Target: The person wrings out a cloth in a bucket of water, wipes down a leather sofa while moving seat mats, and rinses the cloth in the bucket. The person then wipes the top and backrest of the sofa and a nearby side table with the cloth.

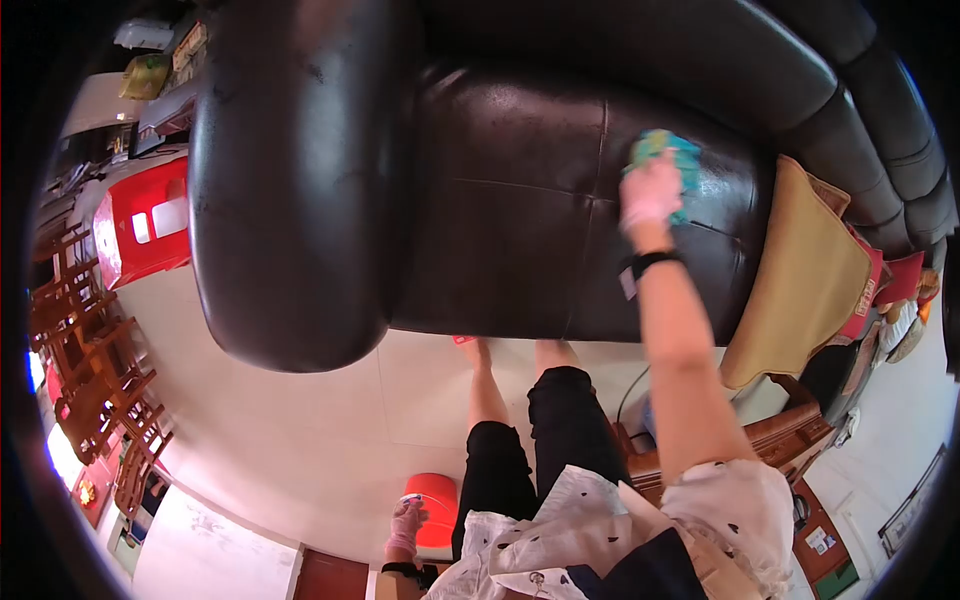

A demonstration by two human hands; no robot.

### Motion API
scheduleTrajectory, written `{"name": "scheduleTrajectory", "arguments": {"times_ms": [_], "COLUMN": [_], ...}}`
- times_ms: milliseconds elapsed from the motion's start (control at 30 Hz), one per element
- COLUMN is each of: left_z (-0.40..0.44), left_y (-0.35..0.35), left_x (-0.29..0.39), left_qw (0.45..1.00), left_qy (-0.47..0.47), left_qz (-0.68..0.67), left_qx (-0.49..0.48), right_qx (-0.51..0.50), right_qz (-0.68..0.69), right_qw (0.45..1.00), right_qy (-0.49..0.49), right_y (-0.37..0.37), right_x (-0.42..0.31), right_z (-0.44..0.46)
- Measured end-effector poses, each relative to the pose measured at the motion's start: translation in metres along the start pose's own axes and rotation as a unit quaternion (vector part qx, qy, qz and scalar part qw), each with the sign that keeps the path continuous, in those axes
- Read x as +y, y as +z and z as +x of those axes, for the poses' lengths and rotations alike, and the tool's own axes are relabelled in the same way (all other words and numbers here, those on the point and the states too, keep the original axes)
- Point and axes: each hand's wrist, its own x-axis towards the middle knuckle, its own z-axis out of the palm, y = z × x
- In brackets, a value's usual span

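A dark brown leather sofa (500,240) fills the upper middle of the view. My right hand (652,192), in a thin pale glove, is closed on a teal-green cloth (684,155) and presses it on the sofa seat, right of a seam. Both are slightly blurred. Low in the view hangs my left hand (405,524), also gloved, in front of a red plastic stool or bucket (434,512). Its fingers are too small to make out, and I cannot tell whether it touches the red thing.
A tan mat (806,270) covers the seat at the right, beside red cushions (900,277). Left of the thick armrest (295,200) stands a red plastic stool (145,222). Wooden chairs (95,390) line the far left. Wooden furniture (780,432) stands right of my legs.
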Motion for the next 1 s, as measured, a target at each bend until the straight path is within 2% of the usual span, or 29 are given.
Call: {"name": "scheduleTrajectory", "arguments": {"times_ms": [67,100,133,200,233,300,400,433,467,500,533,567,600,633,667,733,767,800,867,900,933,967,1000], "left_z": [0.004,0.004,0.003,0.003,0.002,-0.004,-0.009,-0.003,0.01,0.019,0.026,0.032,0.038,0.035,0.03,0.021,0.02,0.022,0.018,0.011,0.003,-0.001,-0.002], "left_y": [0.01,0.012,0.015,0.021,0.024,0.02,0.001,-0.006,-0.017,-0.026,-0.034,-0.045,-0.054,-0.059,-0.061,-0.064,-0.066,-0.066,-0.064,-0.056,-0.052,-0.052,-0.049], "left_x": [-0.005,-0.006,-0.004,0.009,0.017,0.036,0.045,0.044,0.036,0.031,0.027,0.024,0.022,0.023,0.03,0.041,0.042,0.043,0.052,0.059,0.066,0.072,0.077], "left_qw": [1.0,0.999,0.999,0.993,0.993,0.994,0.997,0.997,0.997,0.997,0.995,0.992,0.995,0.995,0.995,0.996,0.996,0.996,0.995,0.993,0.99,0.989,0.988], "left_qy": [0.004,0.013,0.007,0.083,0.083,0.086,0.07,0.061,0.053,0.054,0.036,0.017,0.02,0.02,0.019,0.033,0.033,0.041,0.05,0.073,0.094,0.091,0.101], "left_qz": [-0.014,-0.025,-0.023,0.043,0.044,-0.014,0.021,0.042,0.049,0.052,0.087,0.124,0.099,0.102,0.093,0.084,0.081,0.077,0.079,0.092,0.108,0.114,0.118], "left_qx": [-0.02,-0.035,-0.038,-0.07,-0.075,-0.059,-0.038,-0.022,-0.032,-0.035,-0.02,-0.004,-0.009,-0.008,0.006,0.026,0.035,0.031,0.035,0.027,0.019,0.022,0.016], "right_qx": [-0.061,-0.031,-0.104,-0.151,-0.176,-0.258,-0.183,-0.127,-0.055,0.065,0.003,0.075,0.159,0.214,0.214,0.172,0.197,0.17,0.034,-0.051,-0.109,-0.291,-0.168], "right_qz": [-0.039,0.016,0.057,0.021,0.012,-0.002,0.029,0.039,-0.042,-0.077,0.227,0.283,0.347,0.101,0.102,0.081,0.066,0.039,0.027,0.061,0.141,0.196,0.155], "right_qw": [0.973,0.948,0.92,0.833,0.78,0.713,0.889,0.915,0.951,0.969,0.973,0.954,0.913,0.953,0.953,0.939,0.956,0.979,0.989,0.966,0.95,0.891,0.872], "right_qy": [-0.221,-0.317,-0.374,-0.531,-0.601,-0.652,-0.419,-0.381,-0.3,-0.227,-0.042,0.059,0.148,0.187,0.189,0.288,0.205,0.106,-0.144,-0.244,-0.257,-0.288,-0.432], "right_y": [0.021,0.011,0.013,0.064,0.09,0.092,0.035,0.035,0.019,0.012,0.019,0.019,0.02,0.027,0.033,0.053,0.058,0.059,0.061,0.07,0.096,0.072,0.088], "right_x": [-0.037,-0.06,-0.076,-0.073,-0.071,-0.066,-0.031,0.011,0.05,0.093,0.144,0.177,0.21,0.234,0.233,0.204,0.158,0.111,0.022,-0.018,-0.061,-0.097,-0.116], "right_z": [-0.1,-0.158,-0.209,-0.281,-0.318,-0.313,-0.229,-0.192,-0.161,-0.139,-0.114,-0.108,-0.104,-0.108,-0.118,-0.15,-0.184,-0.218,-0.29,-0.32,-0.339,-0.34,-0.351]}}
